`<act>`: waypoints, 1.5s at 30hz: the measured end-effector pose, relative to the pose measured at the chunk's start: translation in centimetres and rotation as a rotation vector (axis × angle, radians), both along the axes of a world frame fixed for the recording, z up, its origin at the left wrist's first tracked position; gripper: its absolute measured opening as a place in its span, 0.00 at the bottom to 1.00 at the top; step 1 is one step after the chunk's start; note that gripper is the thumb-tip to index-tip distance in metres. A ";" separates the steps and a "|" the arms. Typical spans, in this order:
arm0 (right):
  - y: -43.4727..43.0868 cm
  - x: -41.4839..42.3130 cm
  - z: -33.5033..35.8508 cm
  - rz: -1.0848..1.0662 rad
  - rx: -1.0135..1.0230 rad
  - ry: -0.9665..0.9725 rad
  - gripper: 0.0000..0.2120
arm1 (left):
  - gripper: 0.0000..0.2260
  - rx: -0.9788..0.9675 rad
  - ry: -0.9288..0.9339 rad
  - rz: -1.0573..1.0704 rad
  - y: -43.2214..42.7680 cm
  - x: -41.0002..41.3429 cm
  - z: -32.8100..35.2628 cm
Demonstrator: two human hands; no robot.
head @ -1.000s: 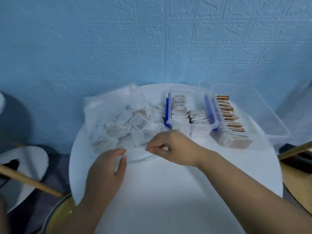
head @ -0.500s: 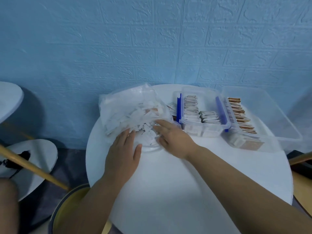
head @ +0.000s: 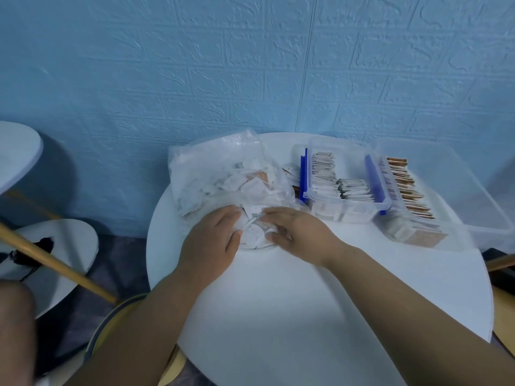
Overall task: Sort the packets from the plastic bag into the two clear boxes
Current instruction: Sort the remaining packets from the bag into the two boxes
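Observation:
A clear plastic bag (head: 223, 174) full of white and brown packets lies at the table's back left, its mouth facing me. My left hand (head: 211, 243) rests flat on the bag's near edge, fingers straight. My right hand (head: 298, 232) reaches into the mouth from the right, with thumb and fingers closing round a white packet (head: 255, 232). A small clear box with blue clips (head: 348, 203) holds rows of upright packets. Right of it, a larger clear box (head: 473, 196) holds a row of brown-edged packets (head: 404, 188).
Everything sits on a round white table (head: 306, 316) against a blue wall. A few loose packets (head: 291, 172) lie between bag and small box, and several more (head: 415, 235) lie in front of the large box. Another white table (head: 55, 254) and a wooden pole (head: 55, 263) are at left.
Both hands have moved forward from the table's middle to the bag's mouth. The right hand has gone in among the packets and the left has settled on the bag's edge.

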State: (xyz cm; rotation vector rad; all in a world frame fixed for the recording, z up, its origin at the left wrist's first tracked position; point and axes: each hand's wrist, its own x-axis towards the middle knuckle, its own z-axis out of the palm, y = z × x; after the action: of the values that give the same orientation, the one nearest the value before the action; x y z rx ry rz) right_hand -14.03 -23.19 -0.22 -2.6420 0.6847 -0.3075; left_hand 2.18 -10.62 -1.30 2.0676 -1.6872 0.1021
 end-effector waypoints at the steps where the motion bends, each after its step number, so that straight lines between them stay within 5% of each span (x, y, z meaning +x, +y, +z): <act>1: 0.0 -0.1 -0.2 -0.019 -0.007 -0.018 0.19 | 0.20 0.051 -0.017 0.013 -0.4 0.1 -0.1; 5: 0.2 -0.1 -0.6 -0.043 0.018 0.013 0.22 | 0.21 0.170 -0.064 -0.032 -0.9 0.0 -0.4; 11: 0.2 -0.6 -0.2 -0.124 0.093 -0.207 0.14 | 0.15 -0.045 0.124 -0.159 0.3 -0.3 0.7; 14: 0.2 -0.9 -0.2 -0.147 0.104 -0.254 0.14 | 0.13 -0.082 0.076 -0.105 -0.1 0.2 0.4; 20: 0.7 -0.9 -0.3 -0.114 0.126 0.021 0.27 | 0.26 0.172 -0.073 -0.056 -1.1 -0.1 0.0; 23: 0.6 -0.8 0.2 -0.102 0.069 0.091 0.29 | 0.20 0.204 -0.058 -0.072 -0.8 -0.1 0.2; 31: 0.9 -1.4 1.0 -0.061 -0.081 0.010 0.14 | 0.20 0.098 0.186 0.000 0.3 -0.3 0.1; 35: 1.0 -1.7 0.3 -0.066 -0.136 -0.068 0.07 | 0.18 -0.014 0.099 -0.158 0.5 -1.8 -0.2; 38: 0.9 -1.8 -0.2 -0.067 -0.097 -0.083 0.13 | 0.17 0.040 -0.002 -0.257 1.1 -2.6 -1.0; 45: 0.6 -1.2 0.1 -0.122 0.003 -0.014 0.23 | 0.17 -0.015 -0.045 -0.030 2.4 -1.6 -0.8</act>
State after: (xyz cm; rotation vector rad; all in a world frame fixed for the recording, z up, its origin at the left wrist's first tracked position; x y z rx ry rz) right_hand -15.22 -22.56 -0.16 -2.5979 0.8433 -0.3594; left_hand 0.62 -8.27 -2.14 2.0427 -1.7380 0.1520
